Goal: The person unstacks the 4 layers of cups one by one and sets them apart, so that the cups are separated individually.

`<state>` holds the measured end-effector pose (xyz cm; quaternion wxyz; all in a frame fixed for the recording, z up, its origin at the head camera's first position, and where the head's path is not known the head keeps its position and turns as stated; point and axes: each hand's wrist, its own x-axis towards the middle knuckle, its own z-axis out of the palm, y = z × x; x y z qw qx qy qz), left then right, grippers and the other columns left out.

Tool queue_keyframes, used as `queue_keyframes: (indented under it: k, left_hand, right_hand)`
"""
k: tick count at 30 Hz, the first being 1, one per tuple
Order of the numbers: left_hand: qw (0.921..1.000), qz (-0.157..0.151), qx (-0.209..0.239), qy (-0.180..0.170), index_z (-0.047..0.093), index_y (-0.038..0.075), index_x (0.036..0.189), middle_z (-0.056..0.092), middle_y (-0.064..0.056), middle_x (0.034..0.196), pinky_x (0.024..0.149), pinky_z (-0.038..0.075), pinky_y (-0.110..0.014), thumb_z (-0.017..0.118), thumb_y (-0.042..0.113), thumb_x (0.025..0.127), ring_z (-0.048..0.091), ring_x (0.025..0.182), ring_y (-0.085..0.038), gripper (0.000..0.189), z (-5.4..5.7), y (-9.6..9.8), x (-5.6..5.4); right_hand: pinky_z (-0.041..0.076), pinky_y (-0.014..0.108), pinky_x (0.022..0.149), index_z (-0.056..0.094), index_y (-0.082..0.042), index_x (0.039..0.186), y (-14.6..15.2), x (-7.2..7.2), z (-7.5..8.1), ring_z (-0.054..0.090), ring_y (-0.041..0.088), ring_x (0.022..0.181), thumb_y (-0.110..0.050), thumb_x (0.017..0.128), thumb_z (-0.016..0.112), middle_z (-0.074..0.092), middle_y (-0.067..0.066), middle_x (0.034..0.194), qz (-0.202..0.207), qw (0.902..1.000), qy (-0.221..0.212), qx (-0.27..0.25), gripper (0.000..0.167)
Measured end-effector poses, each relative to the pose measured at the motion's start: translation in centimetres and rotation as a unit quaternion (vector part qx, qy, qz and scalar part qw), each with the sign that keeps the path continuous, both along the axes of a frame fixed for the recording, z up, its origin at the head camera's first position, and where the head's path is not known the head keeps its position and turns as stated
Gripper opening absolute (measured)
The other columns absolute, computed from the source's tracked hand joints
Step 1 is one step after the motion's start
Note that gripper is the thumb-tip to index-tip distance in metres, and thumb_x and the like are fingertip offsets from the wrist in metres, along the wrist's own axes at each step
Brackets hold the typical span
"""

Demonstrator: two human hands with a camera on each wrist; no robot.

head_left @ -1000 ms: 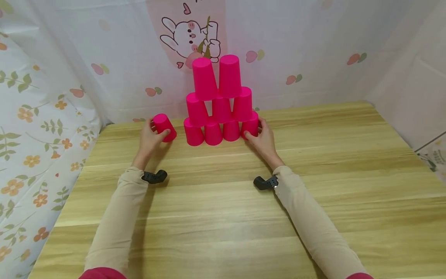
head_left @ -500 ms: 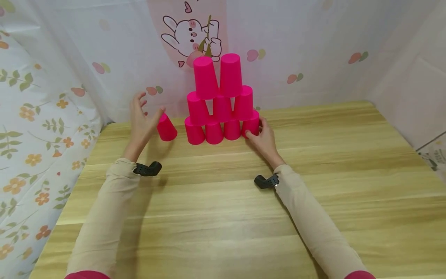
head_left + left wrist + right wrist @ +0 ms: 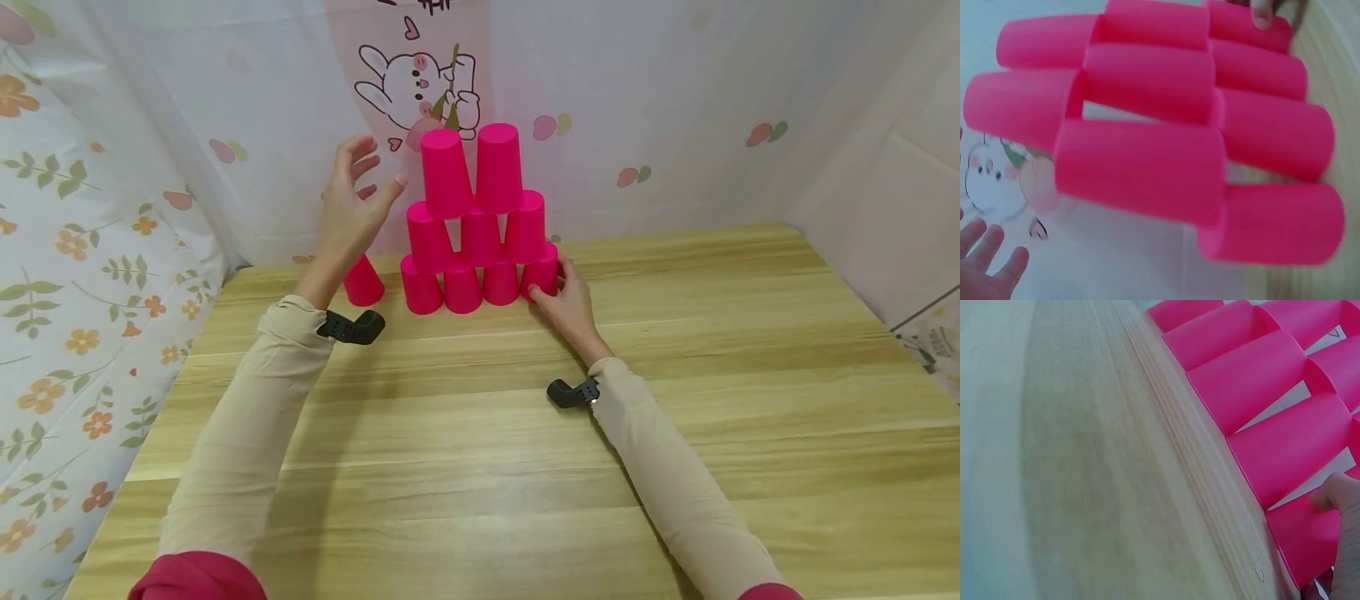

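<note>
Pale floral and rabbit-print cloth walls enclose a light wooden table (image 3: 480, 467). Near its far edge stands a pyramid of upturned glossy pink plastic cups (image 3: 472, 225): four at the base, three above, two on top. The left hand (image 3: 352, 208) is raised clear of the table, fingers spread and holding nothing, just left of the top-left pink cup (image 3: 446, 173), which lies to the right of the fingertips at about their height, long axis upright and slightly tilted. This hand is the nearer to the upper tiers. One lone pink cup (image 3: 363, 281) stands upturned below that wrist, left of the base row. The right hand (image 3: 567, 298) grips the rightmost base cup (image 3: 542, 268), fingers curled against its side.
</note>
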<state>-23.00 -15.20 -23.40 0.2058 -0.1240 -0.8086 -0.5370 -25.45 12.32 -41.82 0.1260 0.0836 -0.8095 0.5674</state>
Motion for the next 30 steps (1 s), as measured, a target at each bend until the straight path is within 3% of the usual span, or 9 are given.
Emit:
queue_keyframes:
  k: [9, 13, 17, 25, 30]
  left_hand:
    - [0.9965, -0.063, -0.02, -0.052, 0.029, 0.014, 0.142, 0.036, -0.004, 0.141, 0.098, 0.039, -0.033, 0.069, 0.033, 0.079, 0.039, 0.126, -0.016, 0.077, -0.1, 1.8, -3.3]
    - [0.9938, -0.068, -0.044, -0.077, 0.024, 0.016, 0.145, 0.035, -0.002, 0.143, 0.095, 0.043, -0.034, 0.071, 0.037, 0.077, 0.038, 0.126, -0.015, 0.085, 0.3, 2.3, -3.5]
    - [0.9925, -0.079, -0.038, -0.085, 0.023, 0.015, 0.143, 0.036, -0.001, 0.141, 0.092, 0.045, -0.034, 0.072, 0.037, 0.076, 0.039, 0.124, -0.015, 0.086, 0.6, 2.6, -3.5]
    - [0.994, -0.087, -0.005, -0.066, 0.025, 0.007, 0.131, 0.044, -0.006, 0.131, 0.089, 0.047, -0.031, 0.071, 0.028, 0.077, 0.043, 0.118, -0.018, 0.074, 0.4, 3.2, -3.7]
    - [0.9936, -0.09, -0.036, -0.058, 0.028, 0.007, 0.126, 0.048, -0.007, 0.125, 0.087, 0.048, -0.031, 0.07, 0.024, 0.079, 0.048, 0.113, -0.019, 0.065, 0.4, 2.9, -3.8]
  right_hand:
    - [0.047, 0.039, 0.088, 0.043, -0.001, 0.131, 0.2, -0.2, -0.2, 0.054, 0.029, 0.105, -0.009, 0.081, 0.063, 0.053, 0.014, 0.122, -0.009, 0.9998, 0.014, 0.007, 0.055]
    - [0.047, 0.039, 0.088, 0.044, 0.0, 0.131, 0.1, -0.2, -0.3, 0.054, 0.029, 0.104, -0.008, 0.08, 0.063, 0.053, 0.015, 0.12, -0.007, 0.9998, 0.017, 0.0, 0.056]
    - [0.047, 0.038, 0.088, 0.043, 0.0, 0.132, -0.1, -0.2, -0.2, 0.055, 0.029, 0.104, -0.007, 0.079, 0.063, 0.054, 0.014, 0.12, -0.006, 0.9999, 0.015, -0.002, 0.056]
    - [0.048, 0.038, 0.087, 0.044, 0.0, 0.131, -0.3, -0.2, -0.1, 0.056, 0.028, 0.103, -0.008, 0.079, 0.063, 0.054, 0.014, 0.119, -0.008, 0.9998, 0.017, 0.001, 0.055]
    - [0.048, 0.038, 0.086, 0.045, 0.0, 0.129, -0.3, -0.1, 0.0, 0.056, 0.028, 0.101, -0.008, 0.079, 0.062, 0.055, 0.014, 0.117, -0.005, 0.9998, 0.017, 0.003, 0.053]
